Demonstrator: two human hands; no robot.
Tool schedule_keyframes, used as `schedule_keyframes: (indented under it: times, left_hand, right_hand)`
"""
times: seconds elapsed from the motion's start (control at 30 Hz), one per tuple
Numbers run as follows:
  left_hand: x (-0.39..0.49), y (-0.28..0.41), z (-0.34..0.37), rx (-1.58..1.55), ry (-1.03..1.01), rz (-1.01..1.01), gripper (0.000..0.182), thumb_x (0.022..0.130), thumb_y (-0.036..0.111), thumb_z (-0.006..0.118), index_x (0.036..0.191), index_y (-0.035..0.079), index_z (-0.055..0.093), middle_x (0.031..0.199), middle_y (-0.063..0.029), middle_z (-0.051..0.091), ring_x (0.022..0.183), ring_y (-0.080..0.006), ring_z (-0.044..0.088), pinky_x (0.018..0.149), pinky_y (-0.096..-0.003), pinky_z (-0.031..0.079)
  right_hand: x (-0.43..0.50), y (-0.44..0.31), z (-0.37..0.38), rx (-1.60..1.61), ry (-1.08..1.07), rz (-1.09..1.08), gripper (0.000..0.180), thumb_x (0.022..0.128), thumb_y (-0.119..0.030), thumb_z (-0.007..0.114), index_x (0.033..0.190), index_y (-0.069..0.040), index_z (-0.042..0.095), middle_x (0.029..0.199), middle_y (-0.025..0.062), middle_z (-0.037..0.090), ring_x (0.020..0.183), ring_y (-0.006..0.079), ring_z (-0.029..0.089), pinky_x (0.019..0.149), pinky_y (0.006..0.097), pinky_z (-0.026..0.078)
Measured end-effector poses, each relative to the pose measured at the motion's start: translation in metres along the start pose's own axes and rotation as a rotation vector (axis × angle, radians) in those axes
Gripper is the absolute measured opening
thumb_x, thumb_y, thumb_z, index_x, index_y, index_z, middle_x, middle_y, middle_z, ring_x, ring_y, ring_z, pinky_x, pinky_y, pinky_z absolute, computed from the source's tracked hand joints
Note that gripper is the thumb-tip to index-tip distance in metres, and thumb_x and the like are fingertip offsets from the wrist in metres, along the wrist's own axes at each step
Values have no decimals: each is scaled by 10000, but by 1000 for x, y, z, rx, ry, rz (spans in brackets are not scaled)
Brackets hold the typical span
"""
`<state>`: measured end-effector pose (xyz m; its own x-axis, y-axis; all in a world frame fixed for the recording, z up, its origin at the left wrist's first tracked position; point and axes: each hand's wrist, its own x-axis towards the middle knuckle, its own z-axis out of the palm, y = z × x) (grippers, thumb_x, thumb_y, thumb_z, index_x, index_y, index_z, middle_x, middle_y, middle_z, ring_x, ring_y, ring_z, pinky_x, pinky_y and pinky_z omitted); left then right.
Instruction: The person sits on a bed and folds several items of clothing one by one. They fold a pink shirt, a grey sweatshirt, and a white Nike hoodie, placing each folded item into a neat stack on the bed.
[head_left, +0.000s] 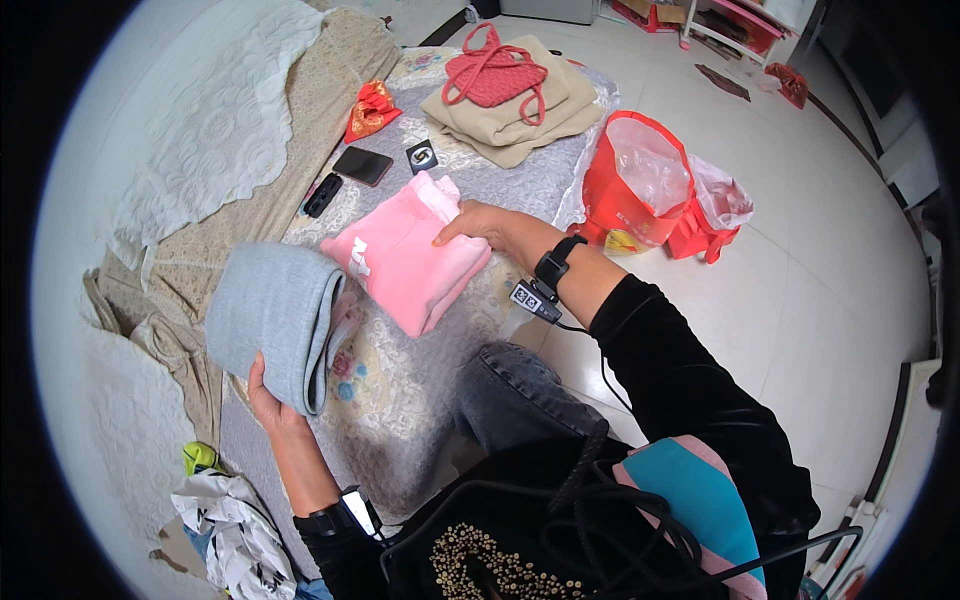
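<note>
My left hand (274, 405) grips the lower edge of a folded grey-blue cloth garment (270, 315), its thumb on top and its fingers hidden underneath. My right hand (472, 225) is closed on the upper right corner of a folded pink garment (409, 259) with white lettering. The two bundles are held side by side over the patterned plush cover (390, 427), the grey one at the left. Beyond the pink garment lie a smartphone (363, 166), a black case (323, 195) and a dark square card (421, 157).
A red knitted bag (499, 79) rests on folded beige cloth (517, 124) at the far end. Red bags (634, 180) holding clear plastic stand on the tiled floor at the right. A red pouch (371, 111) lies near the beige drape. Clothes (232, 525) are heaped at the lower left.
</note>
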<state>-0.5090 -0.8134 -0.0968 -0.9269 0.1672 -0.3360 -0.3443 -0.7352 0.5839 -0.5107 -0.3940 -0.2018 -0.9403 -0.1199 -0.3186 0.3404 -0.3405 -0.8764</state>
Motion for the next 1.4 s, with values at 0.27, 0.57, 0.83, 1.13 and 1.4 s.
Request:
schedule_keyframes:
  times: [0.27, 0.57, 0.83, 1.13, 1.4]
  left_hand:
    - [13, -24, 24, 68, -79, -2, 572, 871, 126, 620, 1375, -54, 420, 1366, -217, 524, 1246, -376, 513, 1086, -519, 400]
    - [62, -108, 2, 242, -68, -142, 522, 838, 118, 659, 1316, 0, 486, 1247, -154, 590, 1148, -335, 569, 1000, -482, 476]
    - [56, -137, -27, 448, 19, -143, 638, 808, 35, 699, 1371, 148, 421, 1262, -102, 571, 1135, -300, 581, 936, -482, 523]
    - [48, -142, -18, 532, 72, -35, 669, 802, 98, 728, 1371, 134, 377, 1270, -126, 540, 1140, -310, 562, 916, -477, 526]
    - [54, -145, -27, 535, 88, -13, 641, 783, 136, 749, 1317, 152, 394, 1230, -131, 538, 1129, -306, 553, 901, -510, 519]
  right_hand:
    - [-19, -19, -10, 60, -26, -205, 639, 674, 24, 771, 1277, 17, 559, 1202, 144, 644, 1071, 253, 643, 973, 378, 488]
    - [-105, -83, -73, 202, 109, -494, 638, 695, -24, 778, 1287, -1, 539, 1188, 118, 647, 1054, 240, 651, 963, 375, 505]
    - [-57, -61, -94, -154, 275, -186, 673, 707, -173, 833, 1294, -10, 547, 1186, 157, 652, 1046, 261, 656, 922, 385, 524]
    - [-45, -168, -89, -1351, 805, -65, 849, 626, -646, 760, 1206, -40, 630, 1087, 200, 689, 1030, 329, 661, 868, 405, 517]
    - [36, -169, -109, -1533, 890, -38, 745, 724, -516, 717, 1306, -80, 556, 1249, 204, 627, 1162, 328, 610, 956, 427, 494]
